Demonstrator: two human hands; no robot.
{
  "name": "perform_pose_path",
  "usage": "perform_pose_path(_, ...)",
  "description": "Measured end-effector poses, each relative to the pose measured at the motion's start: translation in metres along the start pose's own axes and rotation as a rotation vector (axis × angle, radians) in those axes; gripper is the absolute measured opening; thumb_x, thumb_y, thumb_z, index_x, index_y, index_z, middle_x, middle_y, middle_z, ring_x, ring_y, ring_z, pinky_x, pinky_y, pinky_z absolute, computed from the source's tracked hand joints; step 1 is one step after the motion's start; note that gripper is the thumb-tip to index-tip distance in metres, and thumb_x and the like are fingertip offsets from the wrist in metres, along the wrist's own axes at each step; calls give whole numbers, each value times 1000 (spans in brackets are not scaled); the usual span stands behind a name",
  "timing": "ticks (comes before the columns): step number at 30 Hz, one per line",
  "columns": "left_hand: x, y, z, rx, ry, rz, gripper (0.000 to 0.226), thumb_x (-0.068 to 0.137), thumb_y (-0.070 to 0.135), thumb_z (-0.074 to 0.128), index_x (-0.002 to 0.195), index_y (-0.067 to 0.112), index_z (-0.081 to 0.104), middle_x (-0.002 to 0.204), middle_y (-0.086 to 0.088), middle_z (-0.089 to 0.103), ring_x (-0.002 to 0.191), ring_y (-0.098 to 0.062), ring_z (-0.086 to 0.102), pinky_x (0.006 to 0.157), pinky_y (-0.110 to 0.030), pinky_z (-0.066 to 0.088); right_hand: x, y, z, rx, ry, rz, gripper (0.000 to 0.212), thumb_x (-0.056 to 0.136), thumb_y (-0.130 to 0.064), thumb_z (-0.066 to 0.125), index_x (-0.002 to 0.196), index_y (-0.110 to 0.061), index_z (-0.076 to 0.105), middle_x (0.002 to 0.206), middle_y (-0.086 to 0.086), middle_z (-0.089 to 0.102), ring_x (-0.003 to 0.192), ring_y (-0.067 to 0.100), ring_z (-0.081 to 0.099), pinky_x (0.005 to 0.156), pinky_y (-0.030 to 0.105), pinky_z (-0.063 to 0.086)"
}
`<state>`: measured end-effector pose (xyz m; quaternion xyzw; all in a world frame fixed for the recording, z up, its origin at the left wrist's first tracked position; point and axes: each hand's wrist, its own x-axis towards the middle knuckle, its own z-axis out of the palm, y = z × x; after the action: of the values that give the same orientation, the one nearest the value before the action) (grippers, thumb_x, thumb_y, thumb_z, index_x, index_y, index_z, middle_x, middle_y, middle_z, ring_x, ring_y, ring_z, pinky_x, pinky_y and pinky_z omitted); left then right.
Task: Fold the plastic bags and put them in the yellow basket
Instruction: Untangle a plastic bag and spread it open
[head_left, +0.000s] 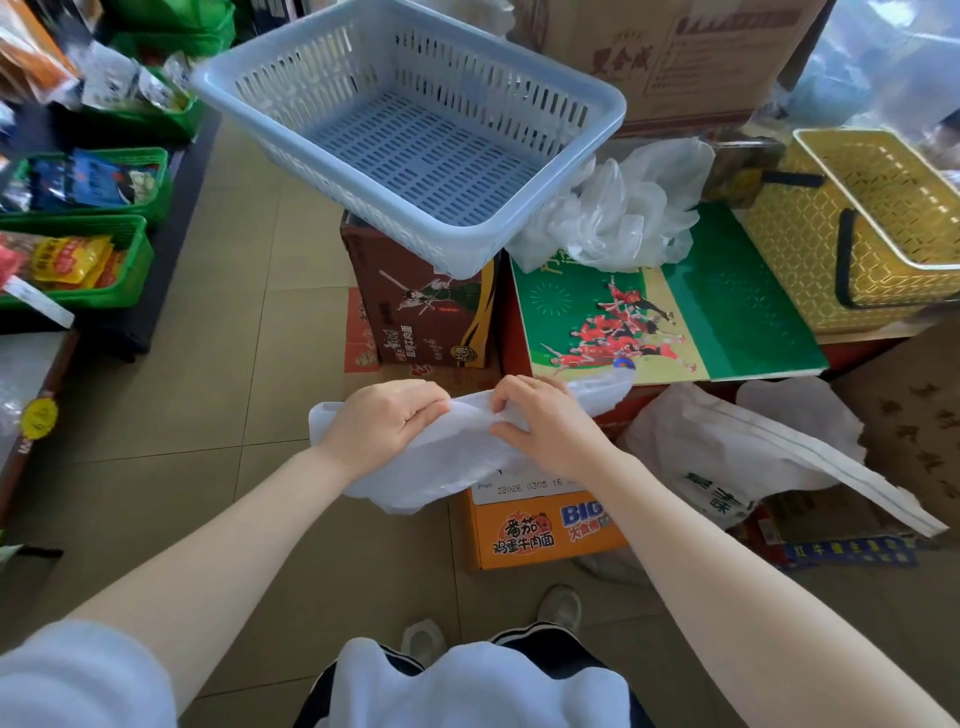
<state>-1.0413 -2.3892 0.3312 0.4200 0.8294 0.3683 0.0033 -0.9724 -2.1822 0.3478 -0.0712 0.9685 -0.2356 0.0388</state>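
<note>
I hold a white plastic bag (447, 462) stretched flat in front of me, above an orange carton. My left hand (387, 418) pinches its upper edge on the left, and my right hand (545, 421) grips the same edge beside it. The yellow basket (810, 244) with black handles stands at the right on a stack of boxes. A crumpled clear plastic bag (613, 208) lies on the green box left of the basket. Another white plastic bag (727, 452) with green print lies lower right, on cartons.
A pale blue basket (415, 130) sits tilted on a brown carton (431, 312) straight ahead. Green crates (78, 260) of snack packets line the left side. An orange carton (540, 525) is under my hands. Cardboard boxes fill the back and right. My shoes stand on the tiled floor.
</note>
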Motion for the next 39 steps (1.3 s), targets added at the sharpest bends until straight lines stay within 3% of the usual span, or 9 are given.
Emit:
perform_pose_path(4,-8,-5,-7,65,-126,-49,24,80,53,49,87,31,44,73,2,57,66,-8,46,62,-19,37,-3,8,-2,72,-128,-13,26,89,-27,60,105,-8,61,93,-4,54,84,17,48,75,27,31)
perform_pose_path(7,-17,-6,-10,100,-258,-128,24,84,35,61,85,32,37,77,4,52,62,-6,39,60,-14,32,-8,11,-9,261,-182,136,21,86,-30,64,99,-14,63,91,-10,52,85,11,47,76,24,34)
perform_pose_path(10,-21,-13,-6,101,-335,-218,25,87,26,61,77,30,38,74,9,47,66,-4,42,61,-27,37,-15,12,-17,430,-268,199,10,85,-30,64,82,-20,64,83,-13,58,80,0,51,73,19,37)
perform_pose_path(15,-22,-17,-4,103,-462,-352,29,84,35,63,64,38,43,80,7,56,79,-15,52,72,-37,46,-29,27,-16,166,-283,257,23,84,-30,66,63,-20,61,77,-4,62,78,12,50,78,27,42)
perform_pose_path(20,-16,-9,-5,-79,-343,-456,26,78,29,71,61,28,52,76,8,56,75,-9,51,68,-23,39,-36,39,-9,-206,-300,364,29,87,-48,54,71,-23,57,80,-4,58,84,19,45,82,34,32)
perform_pose_path(23,-4,6,-5,-254,-247,-503,17,78,23,72,66,25,60,79,8,61,80,-6,55,73,-20,40,-37,27,-8,21,-364,343,25,81,-47,63,91,-28,51,97,-7,57,93,17,50,89,37,37)
perform_pose_path(28,9,25,-10,-329,-334,-370,15,79,20,72,72,29,62,83,8,64,88,-11,61,84,-27,46,-34,9,-8,400,-115,213,42,78,-28,73,113,-25,50,112,-11,52,101,10,51,87,25,45)
perform_pose_path(33,17,40,-16,-338,-305,-278,12,81,17,69,79,27,64,87,2,67,87,-7,62,82,-20,47,-24,-14,-8,360,-118,61,24,83,-25,68,103,-19,57,99,-5,60,89,14,57,76,26,47)
perform_pose_path(39,17,42,-21,-448,-26,-394,18,79,14,71,81,28,61,76,9,64,75,1,62,71,-15,46,-35,5,-4,377,-108,252,24,88,-25,61,71,-15,48,66,-3,45,61,14,42,58,26,32)
